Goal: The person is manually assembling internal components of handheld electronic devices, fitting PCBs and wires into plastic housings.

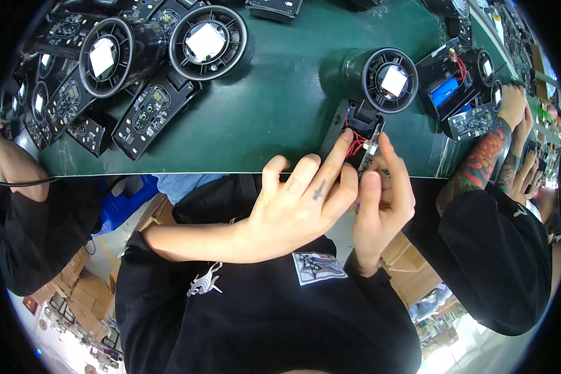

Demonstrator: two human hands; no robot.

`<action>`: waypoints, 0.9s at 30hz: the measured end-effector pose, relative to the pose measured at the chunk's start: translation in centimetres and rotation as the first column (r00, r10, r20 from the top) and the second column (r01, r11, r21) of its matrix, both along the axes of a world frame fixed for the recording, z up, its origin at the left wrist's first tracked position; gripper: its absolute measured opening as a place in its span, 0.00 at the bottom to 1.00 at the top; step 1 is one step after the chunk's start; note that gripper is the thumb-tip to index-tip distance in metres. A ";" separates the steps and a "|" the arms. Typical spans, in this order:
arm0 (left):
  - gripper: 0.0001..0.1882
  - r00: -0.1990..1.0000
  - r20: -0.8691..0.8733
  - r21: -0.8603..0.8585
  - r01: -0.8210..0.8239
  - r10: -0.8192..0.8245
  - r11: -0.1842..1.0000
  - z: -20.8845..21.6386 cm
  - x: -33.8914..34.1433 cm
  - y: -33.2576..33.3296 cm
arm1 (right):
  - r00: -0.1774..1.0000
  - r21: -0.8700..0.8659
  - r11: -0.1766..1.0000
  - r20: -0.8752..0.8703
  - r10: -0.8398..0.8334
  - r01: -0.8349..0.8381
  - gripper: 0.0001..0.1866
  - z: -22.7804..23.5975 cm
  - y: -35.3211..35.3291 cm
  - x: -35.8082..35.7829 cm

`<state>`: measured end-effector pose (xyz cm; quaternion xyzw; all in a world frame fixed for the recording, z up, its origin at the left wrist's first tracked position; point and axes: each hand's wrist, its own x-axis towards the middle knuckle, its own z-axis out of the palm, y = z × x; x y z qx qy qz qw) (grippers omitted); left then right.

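A black handheld fan lies at the table's near edge, its round grille facing up and its handle housing toward me. The handle is opened up. Red wires show inside it, beside a small circuit board with a white connector. My left hand reaches across from the left, its index fingertip pressed on the wires and the other fingers bent around the housing's near end. On the other side, my right hand pinches the board between thumb and fingers. Part of the board and the lower handle are hidden by my fingers.
Several black fans with exposed boards pile up at the left. To the right sits an opened fan housing with a blue battery. Next to it is a co-worker's tattooed arm. Another person's arm is at the far left.
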<state>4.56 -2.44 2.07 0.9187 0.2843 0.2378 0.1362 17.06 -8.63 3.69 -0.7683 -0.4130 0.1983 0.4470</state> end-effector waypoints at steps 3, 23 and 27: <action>0.17 0.987 0.149 -0.164 0.084 -0.060 0.983 -0.4 -0.2 0.8 | 1.000 -0.023 1.000 -0.024 0.014 -0.015 0.22 0.3 0.1 -0.2; 0.15 0.848 0.463 -0.666 0.140 0.259 0.732 -1.0 -0.5 3.0 | 0.962 -0.063 0.998 0.270 0.034 -0.018 0.20 0.5 1.9 -1.6; 0.15 0.884 0.409 -0.712 0.154 0.227 0.686 -0.7 -0.8 3.5 | 0.953 -0.051 0.999 0.303 0.001 0.015 0.20 0.6 2.1 -1.9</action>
